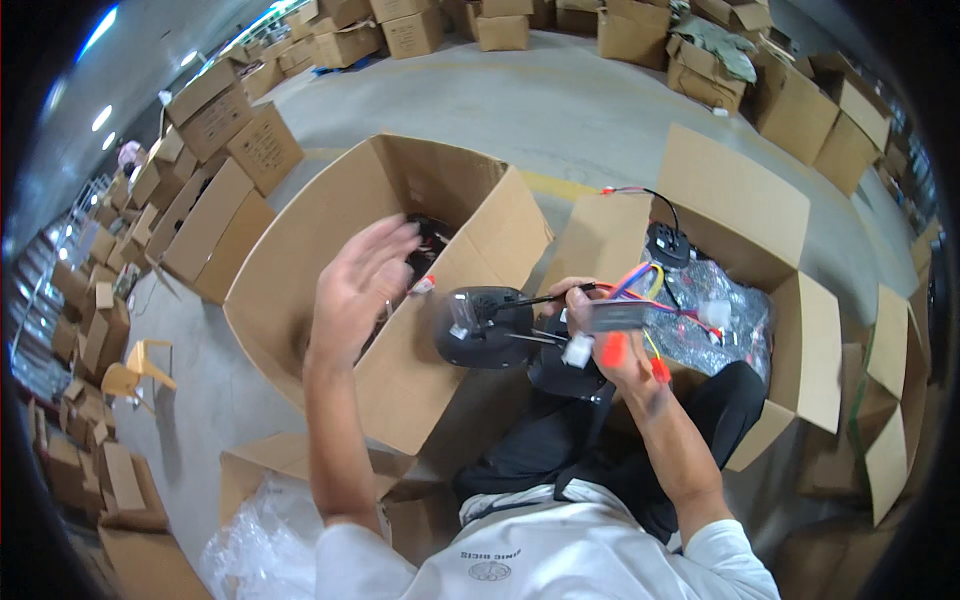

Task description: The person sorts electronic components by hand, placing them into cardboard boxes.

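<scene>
My left hand (365, 280) is raised over the near wall of the left cardboard box (300, 215), fingers apart and holding nothing. Dark parts (430, 240) lie inside that box, partly hidden by the hand. My right hand (612, 350) is closed round a bundle of coloured wires (640, 282) with white and red connectors, blurred by motion. From this bundle, black cables run left to a rounded black plastic unit (482, 340). A second black unit (565, 372) hangs beside it, partly covered. Both units are over my lap, close to the box's near flap.
An open box (735, 215) on the right holds clear bubble wrap (705, 310) and another black wired part (668, 245). Clear plastic (265, 535) fills a box at lower left. A yellow chair (138, 372) stands farther left. Stacked cartons (410, 30) line the back.
</scene>
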The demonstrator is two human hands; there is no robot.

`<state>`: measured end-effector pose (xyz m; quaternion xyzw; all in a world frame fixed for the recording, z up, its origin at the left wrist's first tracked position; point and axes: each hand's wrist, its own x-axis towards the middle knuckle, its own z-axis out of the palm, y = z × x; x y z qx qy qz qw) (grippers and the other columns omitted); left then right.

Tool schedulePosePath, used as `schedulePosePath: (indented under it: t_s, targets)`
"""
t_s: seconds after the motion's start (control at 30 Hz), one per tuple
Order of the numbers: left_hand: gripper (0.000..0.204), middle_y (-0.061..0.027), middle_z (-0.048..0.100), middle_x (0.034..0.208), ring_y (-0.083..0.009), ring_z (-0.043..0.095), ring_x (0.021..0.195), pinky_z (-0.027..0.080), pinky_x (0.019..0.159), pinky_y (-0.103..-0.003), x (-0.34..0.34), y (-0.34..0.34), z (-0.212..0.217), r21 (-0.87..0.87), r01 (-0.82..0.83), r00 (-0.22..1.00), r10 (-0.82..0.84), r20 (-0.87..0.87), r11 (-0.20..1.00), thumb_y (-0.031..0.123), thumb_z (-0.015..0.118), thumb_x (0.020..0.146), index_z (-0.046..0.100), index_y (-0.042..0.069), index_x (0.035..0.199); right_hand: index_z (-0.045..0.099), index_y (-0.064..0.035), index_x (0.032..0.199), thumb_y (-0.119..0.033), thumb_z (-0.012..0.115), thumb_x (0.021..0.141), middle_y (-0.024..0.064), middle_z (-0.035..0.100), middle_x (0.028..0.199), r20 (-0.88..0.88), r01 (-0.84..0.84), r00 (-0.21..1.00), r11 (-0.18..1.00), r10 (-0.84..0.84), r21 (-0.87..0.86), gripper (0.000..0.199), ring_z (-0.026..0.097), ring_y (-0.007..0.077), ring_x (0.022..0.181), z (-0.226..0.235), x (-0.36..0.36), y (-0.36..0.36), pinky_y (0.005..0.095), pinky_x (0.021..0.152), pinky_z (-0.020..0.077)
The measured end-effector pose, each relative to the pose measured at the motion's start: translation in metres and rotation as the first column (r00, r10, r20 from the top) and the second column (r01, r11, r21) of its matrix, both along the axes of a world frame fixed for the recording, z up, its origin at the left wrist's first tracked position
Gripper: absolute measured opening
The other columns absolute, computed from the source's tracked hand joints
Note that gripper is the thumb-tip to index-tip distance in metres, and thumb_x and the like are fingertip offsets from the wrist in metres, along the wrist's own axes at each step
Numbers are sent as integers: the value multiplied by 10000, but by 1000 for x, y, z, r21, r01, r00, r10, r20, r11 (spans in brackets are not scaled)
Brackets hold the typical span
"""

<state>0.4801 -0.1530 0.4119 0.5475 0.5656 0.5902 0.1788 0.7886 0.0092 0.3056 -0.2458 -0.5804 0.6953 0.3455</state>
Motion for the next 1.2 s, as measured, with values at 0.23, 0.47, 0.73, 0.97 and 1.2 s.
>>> schedulePosePath:
  t_s: [0.23, 0.47, 0.73, 0.97, 1.2]
  targets:
    - [303, -136, 799, 1314, -204, 803, 1167, 652, 1056, -379, 39, -36, -223, -387, -261, 766, 434, 474, 884, 10, 741, 1117, 741, -18, 1419, 785, -56, 1402, -354, 678, 1230, 75, 852, 1145, -195, -114, 975, 993, 105, -35, 360, 452, 10, 675, 10, 18, -18, 234, 611, 359]
    - [740, -117, 696, 1603, -243, 638, 1493, 517, 1275, -429, 76, -8, -207, -77, -108, 900, 130, 416, 991, 100, 905, 1016, 576, 28, 1675, 776, -42, 1393, -253, 632, 1236, 98, 871, 1113, -208, -94, 976, 991, 72, -99, 299, 443, 38, 608, 41, 9, -41, 233, 549, 354]
    - [612, -118, 739, 1561, -337, 703, 1452, 575, 1234, -618, 73, 26, -188, 517, 105, 212, -527, 823, 849, 385, 855, 1068, 655, 152, 1598, 749, -29, 1360, -342, 666, 1227, 106, 862, 1129, -278, -155, 959, 926, 58, -344, 350, 372, 45, 541, 38, 13, -54, 244, 489, 293]
    - [589, -130, 748, 1506, -318, 735, 1372, 601, 1202, -556, 61, -52, -142, 106, -123, 517, -28, 855, 987, 383, 793, 1133, 639, 52, 1595, 753, -14, 1353, -313, 699, 1214, 104, 849, 1135, -144, -69, 990, 873, -2, -484, 334, 364, 20, 553, 26, 40, -29, 233, 487, 270]
    - [580, -188, 741, 1475, -288, 741, 1322, 611, 1161, -454, -4, -179, 51, 543, -658, 753, 478, 453, 522, 321, 784, 1157, 626, -63, 1561, 764, -17, 1344, -233, 774, 1160, 95, 833, 1151, -115, -86, 993, 864, 33, -497, 283, 395, 3, 555, 1, 69, -21, 203, 467, 296]
